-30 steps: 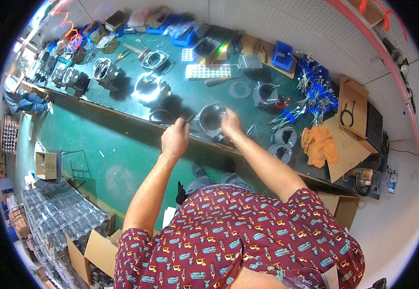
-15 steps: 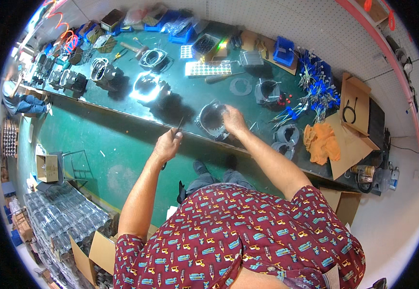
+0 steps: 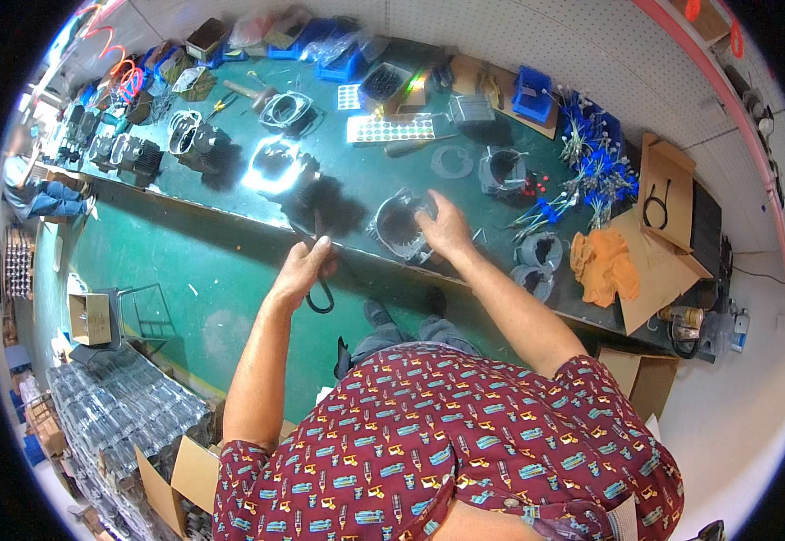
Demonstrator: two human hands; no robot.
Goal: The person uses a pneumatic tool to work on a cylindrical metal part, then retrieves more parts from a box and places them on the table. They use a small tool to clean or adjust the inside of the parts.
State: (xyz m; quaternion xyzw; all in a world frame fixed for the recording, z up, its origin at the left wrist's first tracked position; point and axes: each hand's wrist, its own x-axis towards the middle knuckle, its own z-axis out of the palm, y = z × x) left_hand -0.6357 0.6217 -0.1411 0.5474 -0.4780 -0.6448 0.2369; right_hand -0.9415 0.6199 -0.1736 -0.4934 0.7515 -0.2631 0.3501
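My left hand is closed around black-handled scissors at the bench's front edge. Their blade end points away from me, and a dark handle loop hangs below my fingers. A round grey metal housing with an open middle lies near the front of the bench. Beside its right rim is my right hand, thumb and forefinger spread apart, with the thumb at the rim. Whether the thumb presses on the metal is hard to tell. A brightly lit metal housing stands to the left, beyond my left hand.
Several motor housings line the green bench on the left. At right are grey ring parts, orange gloves, blue-tipped wires and a cardboard box. A person sits at far left.
My left hand has moved slightly left and toward me, and the scissors' handle loop now shows below it. My right hand's thumb and forefinger have spread apart at the housing's rim.
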